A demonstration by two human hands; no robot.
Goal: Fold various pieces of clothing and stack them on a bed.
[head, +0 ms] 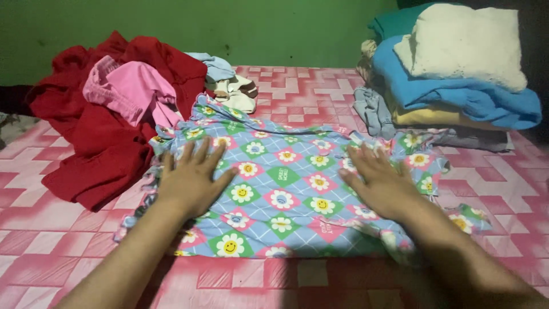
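Both hands lie flat, palms down, on a light blue cotton garment printed with smiling daisies in pink and green diamonds (pixel 283 189), spread across a bed covered in a pink and white geometric sheet (pixel 51 240). The left hand (pixel 191 177) presses its left part, grip spread, fingers fanned and pinching nothing. The right hand (pixel 380 183) presses its right part, grip likewise spread flat. A small green diamond patch with print sits between the hands.

Further back on the left is a heap of red cloth (pixel 97 137) with a pink garment (pixel 131 88) on top. Far right stands a stack of folded laundry (pixel 457 97), blue, yellow, grey, topped by a cream piece. Behind is a green wall (pixel 257 28).
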